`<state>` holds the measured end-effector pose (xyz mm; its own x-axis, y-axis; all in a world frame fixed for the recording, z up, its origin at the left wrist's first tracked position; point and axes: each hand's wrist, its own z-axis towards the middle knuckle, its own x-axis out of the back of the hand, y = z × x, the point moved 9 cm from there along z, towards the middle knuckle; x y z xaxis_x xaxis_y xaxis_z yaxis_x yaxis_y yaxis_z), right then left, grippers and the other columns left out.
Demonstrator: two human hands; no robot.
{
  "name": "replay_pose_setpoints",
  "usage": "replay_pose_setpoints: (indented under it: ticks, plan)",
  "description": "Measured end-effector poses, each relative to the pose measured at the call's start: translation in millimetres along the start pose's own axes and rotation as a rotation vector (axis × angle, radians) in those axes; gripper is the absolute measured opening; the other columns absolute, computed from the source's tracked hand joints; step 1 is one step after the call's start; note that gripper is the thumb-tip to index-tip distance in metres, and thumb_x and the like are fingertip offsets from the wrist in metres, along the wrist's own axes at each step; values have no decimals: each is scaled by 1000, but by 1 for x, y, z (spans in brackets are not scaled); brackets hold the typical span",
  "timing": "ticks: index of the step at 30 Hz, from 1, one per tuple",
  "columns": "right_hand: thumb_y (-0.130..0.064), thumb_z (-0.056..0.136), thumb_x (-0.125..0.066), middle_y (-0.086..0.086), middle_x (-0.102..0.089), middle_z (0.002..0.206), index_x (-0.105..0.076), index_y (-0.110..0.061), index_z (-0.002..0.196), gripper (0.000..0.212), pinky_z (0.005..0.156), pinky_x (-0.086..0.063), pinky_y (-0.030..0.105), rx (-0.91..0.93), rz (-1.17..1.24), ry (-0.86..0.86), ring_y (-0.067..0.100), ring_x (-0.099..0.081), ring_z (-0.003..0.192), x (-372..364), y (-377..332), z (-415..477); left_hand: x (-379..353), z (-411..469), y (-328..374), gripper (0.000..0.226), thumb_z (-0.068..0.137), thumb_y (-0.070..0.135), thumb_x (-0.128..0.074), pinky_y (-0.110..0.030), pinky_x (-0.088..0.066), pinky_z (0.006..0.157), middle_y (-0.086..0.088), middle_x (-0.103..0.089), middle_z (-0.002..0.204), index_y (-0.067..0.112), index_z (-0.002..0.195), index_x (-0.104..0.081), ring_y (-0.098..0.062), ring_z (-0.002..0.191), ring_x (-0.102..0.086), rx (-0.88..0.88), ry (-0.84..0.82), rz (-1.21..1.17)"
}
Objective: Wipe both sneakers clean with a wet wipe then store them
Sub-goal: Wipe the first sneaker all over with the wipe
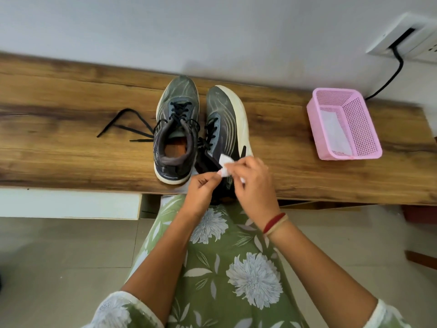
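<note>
Two dark grey sneakers with white soles stand side by side on the wooden shelf point(71, 150). The left sneaker point(176, 129) sits upright, its opening facing me. The right sneaker point(227, 124) leans onto its side, its white sole turned right, its heel hidden behind my hands. Both hands meet over that heel and pinch a small white wet wipe point(225, 165) between them. My left hand point(201, 190) holds its lower edge with curled fingers. My right hand point(254, 183) holds the upper part.
A pink perforated basket point(343, 124) with a white sheet inside stands on the shelf at the right. Loose black laces point(125, 125) trail left of the left sneaker. A wall socket point(402, 36) with a black cable is at the upper right. Tiled floor lies below.
</note>
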<state>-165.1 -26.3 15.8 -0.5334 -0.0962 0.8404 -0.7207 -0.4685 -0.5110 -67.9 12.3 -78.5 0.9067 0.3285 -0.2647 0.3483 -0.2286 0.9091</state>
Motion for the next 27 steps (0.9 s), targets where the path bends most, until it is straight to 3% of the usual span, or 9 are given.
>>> replay_pose_setpoints:
  ticks: [3, 7, 10, 13, 15, 17, 20, 24, 27]
  plan:
    - [1, 83, -63, 3, -57, 81, -72, -10, 93, 18, 73, -35, 24, -86, 15, 50, 18, -52, 80, 3, 10, 8, -1, -1, 0, 63, 81, 39, -62, -37, -34, 69, -21, -49, 78, -22, 75, -52, -28, 74, -42, 19, -4, -11]
    - [2, 81, -64, 3, -58, 81, -71, -10, 94, 20, 69, -36, 21, 76, -40, -53, 18, -52, 80, 1, -1, -7, -2, -4, 2, 36, 87, 20, -55, -35, -40, 71, -19, -55, 72, -13, 75, -61, -26, 71, -48, 18, 2, 10]
    - [-3, 84, -63, 2, -57, 80, -72, -11, 93, 15, 70, -42, 28, -73, 6, 39, 18, -50, 79, 13, 21, 7, -4, -2, 3, 54, 86, 35, -59, -32, -34, 69, -13, -40, 69, -10, 59, -45, -23, 66, -31, -1, 8, 23]
    - [-6, 84, -64, -1, -58, 83, -71, -13, 94, 15, 74, -43, 22, 67, 36, -134, 10, -49, 80, 0, 4, -9, 3, -2, 1, 57, 89, 43, -54, -34, -29, 61, -12, -37, 64, -5, 61, -42, -24, 60, -27, 17, 50, 66]
    - [-7, 84, -63, -3, -62, 90, -70, -16, 96, 17, 74, -47, 15, -86, 240, -86, 4, -54, 82, 15, 17, -19, 10, -2, 2, 49, 95, 44, -45, -34, -32, 61, -9, -40, 63, 3, 67, -49, -19, 60, -37, 41, 112, 124]
    - [-3, 84, -63, -1, -67, 95, -69, -19, 92, 19, 72, -48, 11, -416, 654, 172, 5, -61, 86, 43, 57, -25, 12, 1, 5, 41, 99, 42, -38, -33, -43, 72, -1, -53, 72, 12, 76, -57, -13, 68, -49, 82, 161, 176]
    - [-3, 87, -60, -1, -69, 98, -68, -16, 93, 17, 76, -51, 19, -720, 1003, 371, 8, -64, 91, 53, 100, -41, 6, 7, 2, 27, 102, 33, -35, -21, -47, 73, 7, -61, 86, 22, 95, -59, -4, 76, -57, 224, 148, 28]
    - [-2, 88, -58, 5, -68, 109, -67, -14, 101, 20, 79, -55, 28, -755, 1090, 259, 18, -64, 94, 37, 101, -37, -8, 16, -4, 35, 100, 37, -41, -30, -48, 92, -2, -69, 111, 14, 121, -57, -12, 98, -66, 369, 57, -152]
    - [-1, 88, -58, 6, -70, 104, -69, -13, 99, 19, 80, -54, 30, -690, 1047, 185, 17, -65, 93, 28, 87, -22, -16, 21, 2, 26, 100, 31, -42, -21, -55, 74, -1, -72, 100, 15, 106, -61, -8, 82, -69, 345, -14, -106]
